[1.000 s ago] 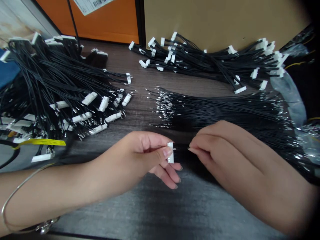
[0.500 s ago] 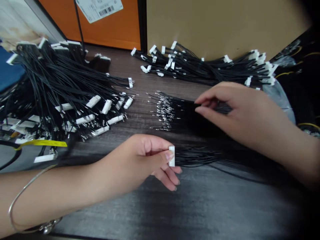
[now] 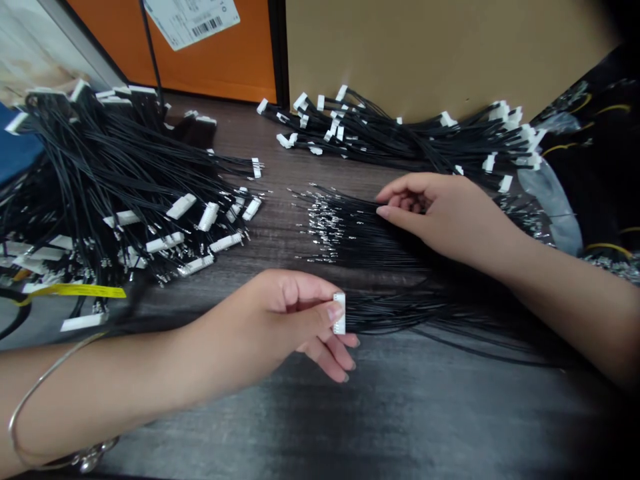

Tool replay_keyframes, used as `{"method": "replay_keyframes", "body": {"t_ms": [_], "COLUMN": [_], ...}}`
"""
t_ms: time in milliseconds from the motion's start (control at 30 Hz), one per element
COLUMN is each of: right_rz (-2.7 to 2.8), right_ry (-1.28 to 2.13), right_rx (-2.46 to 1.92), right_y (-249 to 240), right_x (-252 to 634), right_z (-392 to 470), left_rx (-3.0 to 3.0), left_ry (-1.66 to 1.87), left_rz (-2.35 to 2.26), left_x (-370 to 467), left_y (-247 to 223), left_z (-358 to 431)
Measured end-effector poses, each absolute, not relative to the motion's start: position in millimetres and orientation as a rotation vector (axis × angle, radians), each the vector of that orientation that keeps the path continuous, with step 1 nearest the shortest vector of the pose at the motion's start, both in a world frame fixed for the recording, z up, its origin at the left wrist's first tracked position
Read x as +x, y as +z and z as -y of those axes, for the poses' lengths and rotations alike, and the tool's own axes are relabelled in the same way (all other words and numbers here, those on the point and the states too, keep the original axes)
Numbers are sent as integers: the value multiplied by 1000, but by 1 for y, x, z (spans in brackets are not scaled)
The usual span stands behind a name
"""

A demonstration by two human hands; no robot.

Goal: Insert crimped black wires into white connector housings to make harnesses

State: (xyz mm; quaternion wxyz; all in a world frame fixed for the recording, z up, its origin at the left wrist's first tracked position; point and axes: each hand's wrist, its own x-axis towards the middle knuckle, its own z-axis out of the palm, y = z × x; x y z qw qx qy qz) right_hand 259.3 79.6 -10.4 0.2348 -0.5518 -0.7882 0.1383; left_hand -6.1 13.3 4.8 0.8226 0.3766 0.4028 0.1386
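My left hand [image 3: 295, 327] pinches a small white connector housing [image 3: 340, 313] between thumb and forefinger, its other fingers loosely spread below. Black wires [image 3: 385, 310] trail rightward from behind the housing; whether they are fitted in it is hard to see. My right hand [image 3: 430, 210] hovers at a flat bundle of loose black wires [image 3: 370, 243] with shiny crimped metal terminals [image 3: 325, 227] at their left ends. A small gap shows between the right thumb and forefinger, with no wire visibly held, and the remaining fingers curl in.
A heap of black wire harnesses [image 3: 115, 160] with white connectors covers the left side. More harnesses [image 3: 400, 130] lie along the back, against a tan panel [image 3: 400, 53]. Beside it stands an orange box [image 3: 225, 67] with a label. Clear plastic bags [image 3: 550, 200] lie at the right.
My right hand has moved slightly left and down to the loose wires, its thumb and forefinger drawing closer together. My left hand still holds the connector housing. The whole view has shifted slightly.
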Motion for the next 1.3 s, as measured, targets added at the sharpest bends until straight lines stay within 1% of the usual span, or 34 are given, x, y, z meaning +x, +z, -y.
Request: {"method": "replay_keyframes", "body": {"t_ms": [133,367,533,700,833,933,1033,1300], "right_rz": [2244,2463,2593,2570,2429,2456,2449,2485], "right_ry": [315,54,-145,-196,-136,102,297,415], "right_rx": [-1406,-1074,-1041,-1044,-1037,-1026,-1049,-1029], "right_y": [-13,-17,-21,-16,7,20,21,16], "right_x": [264,275,275,267,249,236,228,226], "right_z": [-81,-77,-78,-73,-36,-6,9,5], "left_rx": [794,789,798,795,763,741,760,789], "left_ry": [303,315,328,338,367,397,396,393], "left_rz": [-853,-825,-809,-807,-819,-843,-849,-838], "left_x": [-6,-4,-6,-8,-7,-7,-6,-7], "left_y": [5,6,3,2,0,-1,-1,-1], "left_z": [-13,-14,-15,-14,-12,-12,-12,-11]}}
